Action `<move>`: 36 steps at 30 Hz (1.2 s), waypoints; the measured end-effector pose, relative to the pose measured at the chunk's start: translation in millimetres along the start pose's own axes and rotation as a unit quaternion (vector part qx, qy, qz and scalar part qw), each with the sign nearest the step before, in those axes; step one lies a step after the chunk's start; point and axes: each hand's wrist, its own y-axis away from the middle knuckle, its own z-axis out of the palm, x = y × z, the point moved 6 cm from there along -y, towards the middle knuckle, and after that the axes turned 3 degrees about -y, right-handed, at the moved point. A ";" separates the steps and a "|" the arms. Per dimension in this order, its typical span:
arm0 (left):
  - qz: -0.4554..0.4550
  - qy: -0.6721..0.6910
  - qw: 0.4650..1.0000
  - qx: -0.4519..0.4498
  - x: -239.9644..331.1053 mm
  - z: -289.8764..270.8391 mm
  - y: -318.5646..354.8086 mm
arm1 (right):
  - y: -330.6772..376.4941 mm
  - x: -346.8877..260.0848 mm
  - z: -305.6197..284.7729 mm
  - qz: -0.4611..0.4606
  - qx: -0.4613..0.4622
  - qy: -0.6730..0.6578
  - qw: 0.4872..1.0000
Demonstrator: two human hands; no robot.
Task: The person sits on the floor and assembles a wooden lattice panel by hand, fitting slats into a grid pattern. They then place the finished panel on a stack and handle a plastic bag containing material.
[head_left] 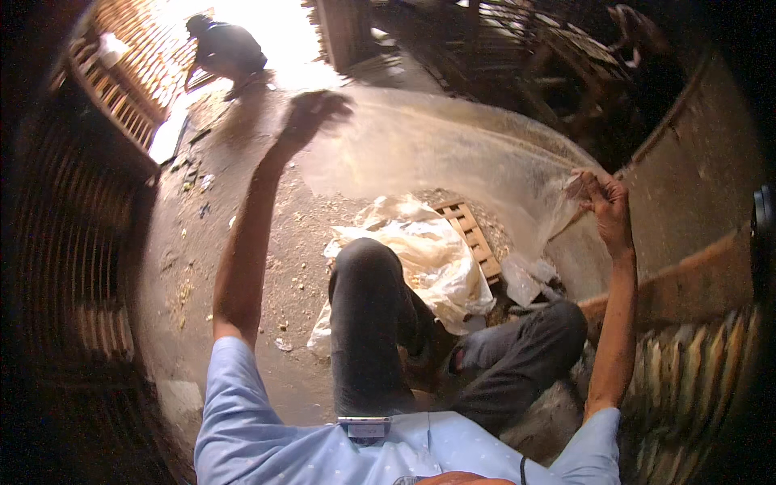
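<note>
Plastic sheet [453,153], seemingly stretched sideways between left hand [311,117] and right hand [602,202].

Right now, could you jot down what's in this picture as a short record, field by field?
Place: dusty floor strewn with debris, wooden slatted frames at the sides
Left hand: raised, gripping one end of a clear plastic sheet
Right hand: pinching the sheet's other end
Sheet: stretched wide between both hands
Below the sheet: crumpled plastic heap beside a small wooden slatted piece
Person's posture: seated, knees bent, dark trousers, light blue shirt
Background: another person bent over in bright light
</note>
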 end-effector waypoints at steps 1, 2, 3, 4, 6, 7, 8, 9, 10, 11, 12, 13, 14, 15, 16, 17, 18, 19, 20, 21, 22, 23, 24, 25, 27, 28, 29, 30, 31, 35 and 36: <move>0.066 -0.021 0.997 0.018 23.8 -13.3 -11.3 | 13.9 -7.9 -5.9 -0.028 0.026 -0.027 0.999; 0.137 0.090 0.986 0.009 6.1 37.6 -16.6 | 49.1 -6.2 -29.7 -0.011 0.069 0.019 0.997; 0.131 0.030 0.990 0.046 25.1 29.5 -23.5 | 78.4 -21.7 -41.5 -0.021 0.117 0.023 0.993; 0.128 0.013 0.990 0.058 26.5 46.6 -28.5 | 108.1 -39.4 -47.8 -0.080 0.102 0.100 0.986; 0.136 -0.008 0.990 0.033 47.8 92.2 -24.0 | 175.7 -57.3 -62.5 -0.083 0.145 0.145 0.975; 0.153 -0.034 0.987 0.015 73.0 96.6 -18.5 | 203.5 -59.1 -69.5 -0.067 0.211 0.092 0.971; 0.172 -0.046 0.984 -0.012 94.8 110.5 -9.1 | 225.9 -69.4 -79.9 -0.015 0.214 0.116 0.970; 0.191 -0.027 0.979 -0.064 110.7 155.6 2.4 | 262.4 -83.4 -97.3 0.055 0.218 0.150 0.963; 0.225 -0.025 0.969 -0.099 146.6 171.2 13.5 | 300.8 -84.1 -114.7 0.125 0.294 0.023 0.947; 0.262 -0.021 0.956 -0.131 181.8 180.6 28.4 | 337.3 -91.7 -133.8 0.115 0.352 0.082 0.925; 0.291 0.009 0.940 -0.177 205.1 204.5 45.4 | 387.1 -96.7 -154.7 0.117 0.402 0.147 0.896; 0.319 0.039 0.920 -0.225 228.9 226.7 63.6 | 435.3 -106.3 -167.3 0.116 0.446 0.205 0.864; 0.331 0.081 0.900 -0.273 247.1 251.1 78.7 | 482.4 -119.3 -176.0 0.145 0.500 0.170 0.836; 0.333 0.098 0.888 -0.303 269.7 263.0 88.5 | 515.2 -120.9 -179.8 0.149 0.550 0.114 0.814; 0.315 0.126 0.878 -0.338 286.3 277.5 94.2 | 535.4 -129.1 -181.0 0.189 0.621 0.126 0.750; 0.198 0.079 0.923 -0.321 267.5 296.4 86.3 | 553.1 -136.6 -182.3 0.226 0.683 0.133 0.681; 0.194 0.095 0.904 -0.369 289.8 328.4 94.5 | 575.4 -147.1 -194.5 0.279 0.644 0.154 0.696; 0.191 0.114 0.881 -0.418 311.6 359.0 103.0 | 609.0 -157.7 -218.2 0.328 0.601 0.174 0.707; 0.173 0.147 0.833 -0.505 319.8 429.7 138.7 | 674.4 -173.6 -218.0 0.419 0.564 0.202 0.683; 0.181 0.153 0.809 -0.538 344.5 460.6 154.8 | 700.6 -168.4 -229.0 0.425 0.561 0.206 0.680; 0.187 0.158 0.793 -0.558 360.1 490.1 167.7 | 717.1 -155.4 -241.5 0.428 0.555 0.209 0.682; 0.185 0.183 0.771 -0.581 369.2 522.4 182.1 | 730.8 -158.8 -252.2 0.439 0.545 0.226 0.678; 0.196 0.216 0.758 -0.584 369.3 550.2 191.3 | 739.7 -156.3 -262.9 0.405 0.557 0.248 0.681; 0.208 0.241 0.742 -0.590 366.0 582.4 203.3 | 754.3 -143.3 -269.8 0.371 0.570 0.263 0.684; 0.143 0.282 0.709 -0.630 359.0 646.1 243.7 | 787.4 -139.9 -292.9 0.381 0.462 0.355 0.718; 0.127 0.293 0.700 -0.638 347.1 670.5 257.0 | 805.2 -125.3 -308.1 0.377 0.399 0.388 0.741; 0.101 0.328 0.670 -0.658 343.3 699.1 292.5 | 852.8 -138.1 -330.6 0.413 0.306 0.415 0.751; 0.089 0.364 0.661 -0.650 329.4 714.4 294.9 | 848.7 -112.7 -342.9 0.424 0.264 0.408 0.764; 0.099 0.354 0.674 -0.641 325.5 716.8 300.3 | 841.4 -92.9 -341.3 0.441 0.222 0.399 0.773; 0.137 0.331 0.717 -0.598 333.6 713.3 350.5 | 919.0 -72.0 -362.5 0.545 0.248 0.356 0.718; 0.101 0.410 0.694 -0.583 323.9 723.4 370.8 | 945.3 -83.6 -373.6 0.555 0.255 0.363 0.703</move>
